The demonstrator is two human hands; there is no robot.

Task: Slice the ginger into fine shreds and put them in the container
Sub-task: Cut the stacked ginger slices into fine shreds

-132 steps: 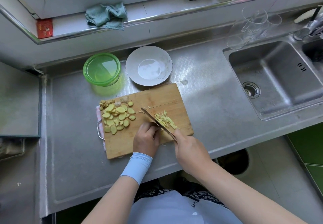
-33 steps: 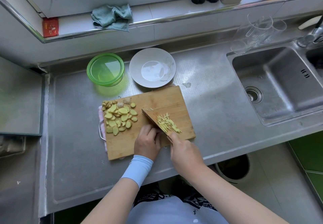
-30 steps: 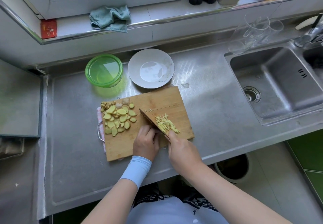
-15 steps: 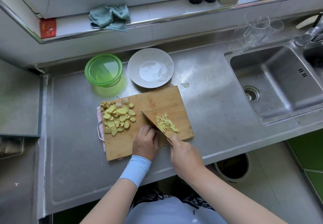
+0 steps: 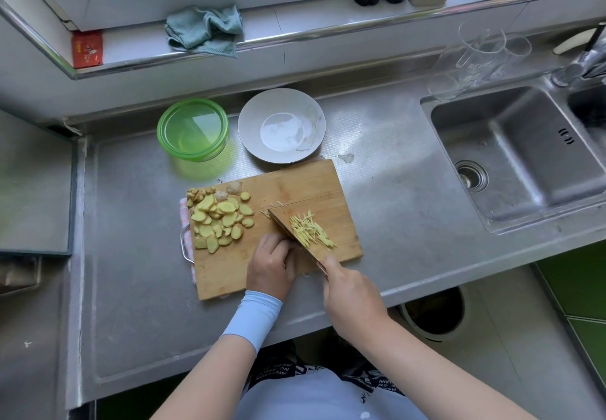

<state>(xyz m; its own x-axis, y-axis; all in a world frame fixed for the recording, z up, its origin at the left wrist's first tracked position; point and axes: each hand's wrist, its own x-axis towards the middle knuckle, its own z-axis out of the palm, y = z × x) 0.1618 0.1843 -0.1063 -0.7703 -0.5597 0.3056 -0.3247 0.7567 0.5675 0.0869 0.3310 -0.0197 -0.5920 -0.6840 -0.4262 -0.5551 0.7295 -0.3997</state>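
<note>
Bench [image 5: 393,222] flat between right fingers [image 5: 330,263] and sink [image 5: 465,131] rim. Those fingers clamped on one knife [image 5: 288,231]; left fingers [image 5: 278,246] curled beside blade, hold hidden from me. One shred pile [image 5: 310,229], one container [image 5: 193,131] beyond.

The one head camera looked down from above the left hand [image 5: 270,263] and right hand [image 5: 352,295]. Both were near it.

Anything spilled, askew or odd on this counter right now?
Only minor things. A pale scrap lies on the counter, just off the far right corner of the board. A few stray shreds sit past the tip of the knife, apart from the shred pile. Nothing looks damaged.
</note>
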